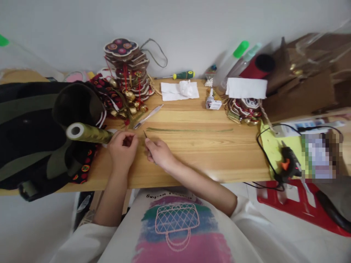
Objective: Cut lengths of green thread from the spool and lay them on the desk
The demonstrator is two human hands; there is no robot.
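Note:
My left hand (123, 147) is closed, thumb and fingers curled together beside a spool of olive-green cord (91, 133); what it pinches is too small to make out. Close to its right, my right hand (157, 151) is closed around a small dark pointed tool (145, 134) whose tip sticks up from the fingers. Beyond my hands, a thin bundle of green cords (189, 130) lies straight across the wooden table (208, 157). A clear pen (148, 116) rests slantwise behind my left hand.
Stacked patterned pieces with gold bells (126, 69) stand at the back left, beside a dark bag (33, 128). A screwdriver (183, 75), white tissue (179, 90) and small bottle (213, 102) lie behind. On the right are another stack (244, 109) and a glue gun (290, 162) with a black cable.

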